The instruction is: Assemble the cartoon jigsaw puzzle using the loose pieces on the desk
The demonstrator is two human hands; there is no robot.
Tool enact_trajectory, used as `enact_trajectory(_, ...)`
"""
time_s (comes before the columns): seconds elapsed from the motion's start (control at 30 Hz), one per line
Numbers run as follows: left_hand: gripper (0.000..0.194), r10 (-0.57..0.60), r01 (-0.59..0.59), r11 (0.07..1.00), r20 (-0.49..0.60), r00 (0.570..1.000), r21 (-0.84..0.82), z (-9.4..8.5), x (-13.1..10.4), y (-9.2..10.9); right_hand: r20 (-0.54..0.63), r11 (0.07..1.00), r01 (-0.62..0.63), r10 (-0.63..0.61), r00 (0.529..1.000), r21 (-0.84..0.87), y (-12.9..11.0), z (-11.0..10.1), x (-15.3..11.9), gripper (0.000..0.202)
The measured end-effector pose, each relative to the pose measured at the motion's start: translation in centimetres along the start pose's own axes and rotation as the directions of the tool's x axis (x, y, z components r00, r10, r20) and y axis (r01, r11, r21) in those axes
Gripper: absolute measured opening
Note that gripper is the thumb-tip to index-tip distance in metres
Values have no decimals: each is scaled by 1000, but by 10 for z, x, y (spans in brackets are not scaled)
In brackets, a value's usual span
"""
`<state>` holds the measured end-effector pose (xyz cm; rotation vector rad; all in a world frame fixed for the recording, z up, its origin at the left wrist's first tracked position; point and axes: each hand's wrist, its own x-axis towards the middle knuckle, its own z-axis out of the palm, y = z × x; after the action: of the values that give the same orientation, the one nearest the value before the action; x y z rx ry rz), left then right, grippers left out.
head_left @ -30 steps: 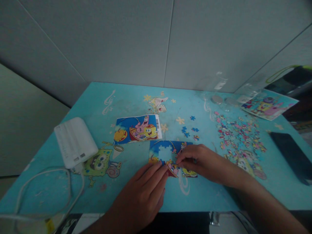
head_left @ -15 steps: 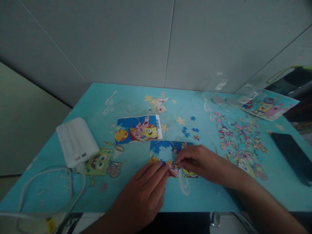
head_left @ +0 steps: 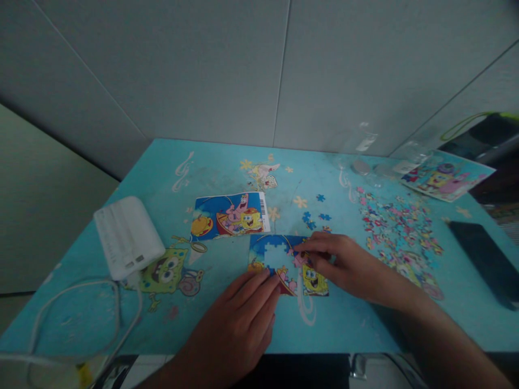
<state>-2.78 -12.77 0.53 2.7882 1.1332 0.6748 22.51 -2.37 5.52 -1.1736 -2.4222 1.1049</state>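
A partly assembled jigsaw puzzle [head_left: 258,248] with a blue cartoon picture lies near the table's front edge, with a gap in its middle and another along its lower side. My left hand [head_left: 247,316] lies flat, fingers stretched out, over its lower left part. At the puzzle's right side, my right hand [head_left: 334,265] pinches a pink puzzle piece [head_left: 299,261] beside the middle gap; the fingers partly hide it. Just behind lies a reference picture card [head_left: 229,215] with the same scene. Several loose blue pieces [head_left: 308,218] lie behind my right hand.
Many mixed puzzle pieces [head_left: 399,221] spread on the right, near a black phone [head_left: 482,259]. Clear plastic bottles [head_left: 363,154] and another picture card [head_left: 446,175] stand at the back right. A white power bank [head_left: 128,235] with a cable [head_left: 117,302] is on the left.
My right hand has shifted slightly away from me and to the right, uncovering the puzzle's lower right part and a gap there. My left hand stays in place.
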Motion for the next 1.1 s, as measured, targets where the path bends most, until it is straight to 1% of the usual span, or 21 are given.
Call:
enact_trajectory(0.07,40,-1,1,1000,10,1000,1,0,-1,0,-14,996,-86,86,996,21,2,0,0,27)
enact_trajectory(0.13,41,1,-1,1000,22,1000,9,1,-1,0,-1,984,-154,155,988,85,3,2,1,23)
enact_trajectory(0.2,41,8,-8,1000,25,1000,17,1,-2,1,17,970,-181,181,983,162,4,5,1,20)
enact_trajectory(0.3,40,13,-13,1000,5,1000,29,1,-2,1,12,957,-164,166,986,240,5,10,2,17)
enact_trajectory(0.43,38,19,-19,998,-11,1000,55,0,-1,1,-6,953,-137,144,990,270,7,14,2,18)
enact_trajectory(0.57,38,27,-26,997,-13,1000,77,0,0,1,-21,961,-125,135,991,247,9,14,2,21)
enact_trajectory(0.73,37,20,-18,997,-30,999,77,1,-1,1,-100,983,-17,36,994,182,6,13,5,22)
enact_trajectory(0.8,37,6,-3,998,-39,999,69,2,-1,1,-96,984,-38,55,994,176,5,15,6,24)
enact_trajectory(0.87,35,-12,15,998,-47,999,58,2,-1,1,-71,977,-99,114,991,188,5,17,7,25)
enact_trajectory(0.93,34,-27,29,998,-43,999,54,2,-1,1,-48,971,-143,155,987,192,6,19,7,20)
enact_trajectory(1.0,35,-34,36,997,-32,999,62,2,-2,2,-51,974,-140,151,987,180,7,21,7,15)
enact_trajectory(1.1,36,-39,40,996,-17,999,75,3,-4,3,-83,983,-94,108,991,159,9,23,6,13)
